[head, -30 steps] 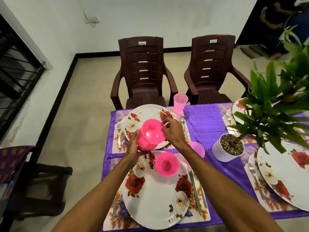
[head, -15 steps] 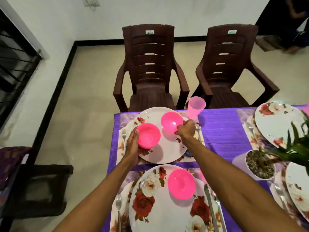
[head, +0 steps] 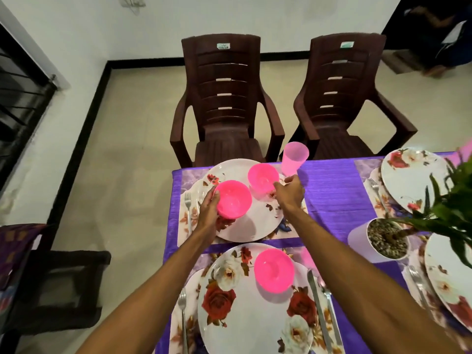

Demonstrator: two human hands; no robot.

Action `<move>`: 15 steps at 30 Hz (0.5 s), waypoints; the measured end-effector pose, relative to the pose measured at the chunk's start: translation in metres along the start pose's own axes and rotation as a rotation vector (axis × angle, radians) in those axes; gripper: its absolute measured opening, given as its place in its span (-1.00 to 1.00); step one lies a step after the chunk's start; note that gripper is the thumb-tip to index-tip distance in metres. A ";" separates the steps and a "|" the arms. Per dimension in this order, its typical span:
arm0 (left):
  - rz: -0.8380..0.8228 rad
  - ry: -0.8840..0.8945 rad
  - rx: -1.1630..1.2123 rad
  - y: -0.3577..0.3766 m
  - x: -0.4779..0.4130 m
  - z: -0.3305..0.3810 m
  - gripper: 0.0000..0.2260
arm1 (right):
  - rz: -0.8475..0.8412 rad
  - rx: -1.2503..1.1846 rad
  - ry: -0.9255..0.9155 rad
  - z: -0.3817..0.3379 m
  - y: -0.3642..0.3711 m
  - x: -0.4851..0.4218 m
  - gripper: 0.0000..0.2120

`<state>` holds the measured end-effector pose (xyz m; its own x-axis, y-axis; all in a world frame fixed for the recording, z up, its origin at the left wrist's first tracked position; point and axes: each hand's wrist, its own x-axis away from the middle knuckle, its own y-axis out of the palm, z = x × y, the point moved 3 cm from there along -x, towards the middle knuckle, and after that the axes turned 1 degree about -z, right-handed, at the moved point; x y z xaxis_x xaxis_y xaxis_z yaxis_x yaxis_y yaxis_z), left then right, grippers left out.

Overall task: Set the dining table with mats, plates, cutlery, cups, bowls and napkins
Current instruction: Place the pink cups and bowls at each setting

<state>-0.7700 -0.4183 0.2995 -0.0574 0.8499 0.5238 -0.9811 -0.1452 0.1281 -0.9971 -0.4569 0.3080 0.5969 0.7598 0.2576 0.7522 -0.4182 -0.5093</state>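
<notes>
Setting bowls: spare bowl point(head: 233, 199) is gripped by left hand point(head: 208, 215) above far plate point(head: 249, 227); hold of right hand point(head: 290, 194) on placed bowl point(head: 263, 177) is unclear, release likely needed.

No legible text: left chair's sticker point(head: 223, 46) and right chair's sticker point(head: 347, 44), perhaps brand labels, too blurred.

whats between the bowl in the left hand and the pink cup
A second pink bowl, over the far plate, beside the held bowl; head view.
</notes>
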 end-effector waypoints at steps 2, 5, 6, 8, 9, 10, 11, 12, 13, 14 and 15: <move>-0.018 0.001 0.031 0.010 0.011 0.003 -0.67 | -0.023 0.021 -0.102 -0.008 -0.016 0.016 -0.81; -0.065 0.005 0.034 0.031 0.039 0.000 -0.79 | -0.110 0.002 -0.217 -0.012 -0.047 0.048 -0.83; -0.075 0.014 0.023 0.039 0.050 -0.002 -0.81 | -0.148 0.001 -0.248 -0.010 -0.056 0.057 -0.82; -0.109 0.045 0.008 0.056 0.074 -0.010 -0.83 | -0.214 0.038 -0.296 -0.001 -0.077 0.070 -0.83; -0.129 0.053 0.012 0.065 0.087 -0.014 -0.83 | -0.235 0.054 -0.310 0.006 -0.089 0.076 -0.85; -0.144 0.066 0.015 0.076 0.102 -0.017 -0.82 | -0.252 0.057 -0.313 0.015 -0.102 0.080 -0.87; -0.149 0.074 0.013 0.085 0.115 -0.022 -0.79 | -0.273 0.048 -0.316 0.022 -0.114 0.085 -0.87; -0.147 0.075 0.016 0.092 0.128 -0.026 -0.75 | -0.290 0.045 -0.323 0.029 -0.125 0.089 -0.87; -0.142 0.080 0.014 0.102 0.143 -0.032 -0.72 | -0.299 0.054 -0.346 0.035 -0.141 0.094 -0.89; -0.137 0.080 0.009 0.110 0.157 -0.036 -0.70 | -0.300 0.072 -0.372 0.041 -0.154 0.097 -0.91; -0.142 0.077 -0.006 0.119 0.171 -0.041 -0.70 | -0.301 0.081 -0.384 0.047 -0.168 0.100 -0.92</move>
<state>-0.9038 -0.2690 0.3700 0.0678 0.8979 0.4349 -0.9814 -0.0184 0.1910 -1.0769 -0.2873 0.3805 0.1986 0.9759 0.0900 0.8422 -0.1230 -0.5250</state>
